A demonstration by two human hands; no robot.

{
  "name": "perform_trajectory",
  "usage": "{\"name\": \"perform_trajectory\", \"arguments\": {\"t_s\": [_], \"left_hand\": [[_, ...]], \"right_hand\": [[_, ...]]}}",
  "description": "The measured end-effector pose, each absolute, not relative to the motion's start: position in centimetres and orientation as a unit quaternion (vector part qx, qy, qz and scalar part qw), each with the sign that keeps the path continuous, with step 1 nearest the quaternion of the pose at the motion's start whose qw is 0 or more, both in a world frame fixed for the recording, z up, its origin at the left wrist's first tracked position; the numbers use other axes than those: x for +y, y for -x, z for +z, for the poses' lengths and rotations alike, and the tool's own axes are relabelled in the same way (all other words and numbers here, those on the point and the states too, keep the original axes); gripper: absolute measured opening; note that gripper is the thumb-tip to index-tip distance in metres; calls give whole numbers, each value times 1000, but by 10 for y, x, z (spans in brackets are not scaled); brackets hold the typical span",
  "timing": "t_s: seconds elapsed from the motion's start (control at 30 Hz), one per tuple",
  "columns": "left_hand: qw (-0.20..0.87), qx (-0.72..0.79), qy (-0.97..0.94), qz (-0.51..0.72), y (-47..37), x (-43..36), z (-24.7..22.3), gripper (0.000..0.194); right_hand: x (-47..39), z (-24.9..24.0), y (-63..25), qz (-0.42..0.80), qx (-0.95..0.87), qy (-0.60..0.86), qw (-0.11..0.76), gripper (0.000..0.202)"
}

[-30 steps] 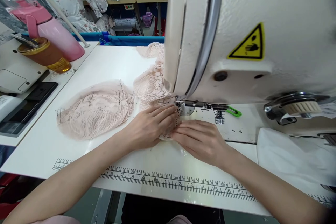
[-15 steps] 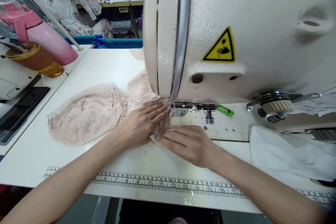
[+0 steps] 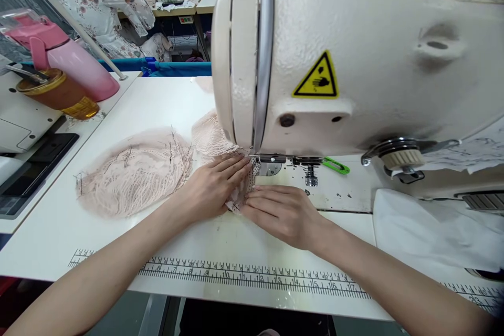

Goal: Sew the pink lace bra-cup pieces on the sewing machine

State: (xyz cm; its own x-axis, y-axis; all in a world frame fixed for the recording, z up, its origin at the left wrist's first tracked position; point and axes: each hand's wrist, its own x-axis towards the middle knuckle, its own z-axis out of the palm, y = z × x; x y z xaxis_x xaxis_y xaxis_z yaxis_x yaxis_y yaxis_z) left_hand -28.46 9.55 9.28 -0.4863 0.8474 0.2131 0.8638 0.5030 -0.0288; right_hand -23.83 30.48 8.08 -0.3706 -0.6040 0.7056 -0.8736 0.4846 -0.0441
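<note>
A sewing machine point(image 3: 252, 79) stands over a piece of pale pink lace fabric point(image 3: 238, 202), part of which is hidden behind the machine head and under my fingers. My left hand point(image 3: 214, 185) lies flat on the lace with its fingers stretched toward the needle area. At the near edge of the lace, my right hand point(image 3: 281, 215) has its fingers pressed together, gripping that edge between thumb and fingers. Left of my left hand, another pink lace piece point(image 3: 134, 176) with dark thread lines lies on the white table point(image 3: 165, 94).
A printed ruler point(image 3: 244, 277) runs along the table's front edge. White cloth point(image 3: 429, 228) lies at right, a green clip-like tool point(image 3: 335, 165) behind the right hand. At left are a pink bottle point(image 3: 81, 63), an amber jar point(image 3: 59, 92) and a phone point(image 3: 37, 168). A person point(image 3: 94, 10) sits beyond.
The view has tilted up and shifted slightly, so the machine head appears lower and further left. Both hands and the lace stay almost in place.
</note>
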Motion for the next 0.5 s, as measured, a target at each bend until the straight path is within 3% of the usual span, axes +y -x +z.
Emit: {"name": "perform_trajectory", "arguments": {"t_s": [0.5], "left_hand": [[107, -874, 473, -4, 277, 103, 91, 57]], "right_hand": [[315, 81, 238, 168, -831, -433, 307, 21]]}}
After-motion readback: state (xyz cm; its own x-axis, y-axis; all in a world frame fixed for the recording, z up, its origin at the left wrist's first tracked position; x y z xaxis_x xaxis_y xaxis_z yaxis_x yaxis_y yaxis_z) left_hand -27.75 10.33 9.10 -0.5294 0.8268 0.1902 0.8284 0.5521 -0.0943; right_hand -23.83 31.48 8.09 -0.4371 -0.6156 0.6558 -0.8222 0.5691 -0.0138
